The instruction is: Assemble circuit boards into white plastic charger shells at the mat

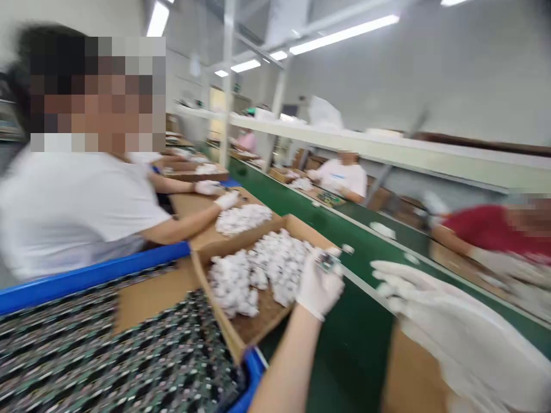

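My left hand [319, 285], in a white glove, is closed on a small circuit board [328, 262] at the right corner of a cardboard box. Inside that box [241, 335] lie heaps of small white pieces [279, 267]. At the lower right, my right hand [456, 321], also gloved, reaches over the green conveyor belt with its fingers stretched out, and no object shows in it. Motion blur softens both gloves. A few white pieces [348, 249] rest on the belt's edge near my left hand.
Rows of circuit boards [172, 350] fill a blue-rimmed tray [99, 268] at the lower left. A person in a white shirt [77, 212] works beside me on the left. Others sit across the green belt [267, 195], below a long white shelf [370, 143].
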Demonstrator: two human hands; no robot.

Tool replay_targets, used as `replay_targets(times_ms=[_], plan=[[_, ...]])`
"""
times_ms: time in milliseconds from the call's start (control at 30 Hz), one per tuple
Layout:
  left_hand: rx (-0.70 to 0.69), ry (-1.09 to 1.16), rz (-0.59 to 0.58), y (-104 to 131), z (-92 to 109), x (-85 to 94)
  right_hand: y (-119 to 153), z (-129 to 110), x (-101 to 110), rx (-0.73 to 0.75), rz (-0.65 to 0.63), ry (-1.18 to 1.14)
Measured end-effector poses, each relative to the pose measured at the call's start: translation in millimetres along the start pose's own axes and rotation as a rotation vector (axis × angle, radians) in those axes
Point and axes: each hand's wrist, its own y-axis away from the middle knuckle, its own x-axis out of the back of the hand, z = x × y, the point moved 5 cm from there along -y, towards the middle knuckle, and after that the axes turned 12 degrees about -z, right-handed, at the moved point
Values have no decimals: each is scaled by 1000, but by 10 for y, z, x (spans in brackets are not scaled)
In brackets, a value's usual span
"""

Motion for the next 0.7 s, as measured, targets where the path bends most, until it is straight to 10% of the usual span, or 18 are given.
replay_targets(times_ms=[167,367,533,700], plan=[[236,89,-109,-227,-560,-105,1343,-15,841,-83,70,-406],[588,-32,-153,98,-1820,-702,2335,451,1497,-57,151,-593],[783,-55,-155,636,-2728,-1008,2818,889,1756,-83,271,-650],[932,-109,-109,887,-3056,-767,2918,1156,1785,-78,324,-704]])
